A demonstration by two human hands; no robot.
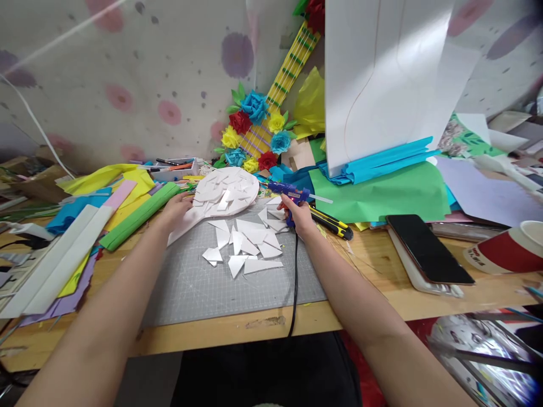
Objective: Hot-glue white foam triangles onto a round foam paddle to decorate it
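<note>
My right hand [299,212] is closed around a blue hot glue gun [288,189] with a clear glue stick out of its back. Its nozzle points left, close to the right edge of a white paddle-shaped board cutout [250,200]. Many white scraps cover the cutout's round part. My left hand [179,206] has its fingers at the cutout's left edge and seems to hold it; the fingertips are partly hidden. More loose white board pieces [254,232] lie in front on a grey cutting mat [190,288].
A yellow-and-black utility knife [331,222] lies right of the glue gun. A paper-flower guitar [258,133] and a white panel [382,73] stand behind. Crepe paper rolls [139,217] lie left; a phone [428,247] and paper cup [509,249] right. The gun's black cord [296,282] hangs over the table edge.
</note>
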